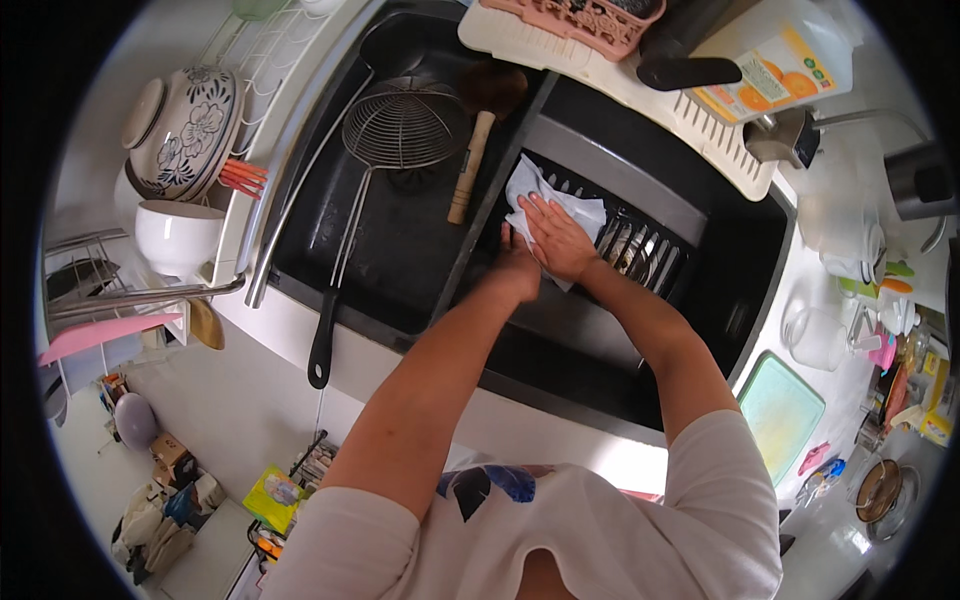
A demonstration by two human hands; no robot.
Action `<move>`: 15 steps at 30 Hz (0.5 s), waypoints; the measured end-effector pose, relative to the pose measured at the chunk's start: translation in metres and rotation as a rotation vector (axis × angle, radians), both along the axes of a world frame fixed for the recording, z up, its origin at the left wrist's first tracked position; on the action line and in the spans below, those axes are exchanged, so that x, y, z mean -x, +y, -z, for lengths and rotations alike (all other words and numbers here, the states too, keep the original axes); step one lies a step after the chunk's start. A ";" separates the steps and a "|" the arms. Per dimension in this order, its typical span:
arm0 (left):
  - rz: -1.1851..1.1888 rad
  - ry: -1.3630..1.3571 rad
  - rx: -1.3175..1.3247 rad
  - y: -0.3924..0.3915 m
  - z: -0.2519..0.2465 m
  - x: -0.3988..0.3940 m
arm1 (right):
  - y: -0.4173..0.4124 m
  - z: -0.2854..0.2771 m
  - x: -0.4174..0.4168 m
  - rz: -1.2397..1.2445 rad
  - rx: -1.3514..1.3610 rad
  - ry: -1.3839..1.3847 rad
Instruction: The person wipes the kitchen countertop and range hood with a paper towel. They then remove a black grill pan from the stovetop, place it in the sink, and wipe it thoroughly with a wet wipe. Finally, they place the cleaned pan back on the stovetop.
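Observation:
A white cloth or paper towel [590,214] lies crumpled on a dark slotted rack [652,259] in the right sink basin. My right hand [559,236] rests palm down on the towel with its fingers slightly apart. Just left of it, my left hand [517,262] touches the towel's lower left edge; it is blurred and partly turned away, so its grip is unclear. Shiny utensils show between the rack's slots. In the left basin are a wire skimmer [405,127] with a black handle and a brush with a wooden handle [472,169].
A dish rack at left holds a flowered bowl [191,135] and a white bowl [180,236]. Behind the sink stand a pink basket [585,26], a black faucet [686,73] and a jug with orange pictures [780,64]. A green cutting board [781,420] lies at right.

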State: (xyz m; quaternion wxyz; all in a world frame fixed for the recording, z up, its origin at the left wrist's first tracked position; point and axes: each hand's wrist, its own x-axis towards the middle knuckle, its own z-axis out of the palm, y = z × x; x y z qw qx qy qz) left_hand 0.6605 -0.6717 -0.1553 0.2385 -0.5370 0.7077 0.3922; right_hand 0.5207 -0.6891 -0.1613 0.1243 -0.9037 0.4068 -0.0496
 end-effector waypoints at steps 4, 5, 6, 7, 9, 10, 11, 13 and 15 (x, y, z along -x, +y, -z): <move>0.055 -0.195 -0.114 0.012 -0.020 0.022 | -0.031 0.004 0.009 0.147 0.039 0.049; 0.163 -0.253 -0.158 0.012 -0.030 0.023 | -0.040 0.005 0.011 0.190 0.038 0.029; 0.474 -0.283 -0.174 0.003 -0.049 0.026 | -0.048 0.010 0.008 0.260 0.089 0.037; 0.466 -0.250 -0.184 0.002 -0.045 0.026 | -0.054 0.013 0.003 0.331 0.140 0.048; 0.441 -0.192 -0.201 0.001 -0.037 0.023 | -0.054 0.013 -0.021 0.473 0.171 0.026; 0.486 -0.247 -0.057 0.006 -0.049 0.021 | -0.047 0.006 -0.032 0.261 0.008 0.056; 0.429 -0.138 -0.156 0.006 -0.048 0.017 | -0.039 0.001 -0.039 0.048 -0.152 0.085; 0.317 0.090 -0.344 0.006 -0.047 0.012 | -0.025 0.011 -0.035 -0.296 0.026 -0.078; 0.401 0.039 -0.249 0.014 -0.053 0.018 | -0.023 0.015 -0.033 -0.508 0.078 -0.142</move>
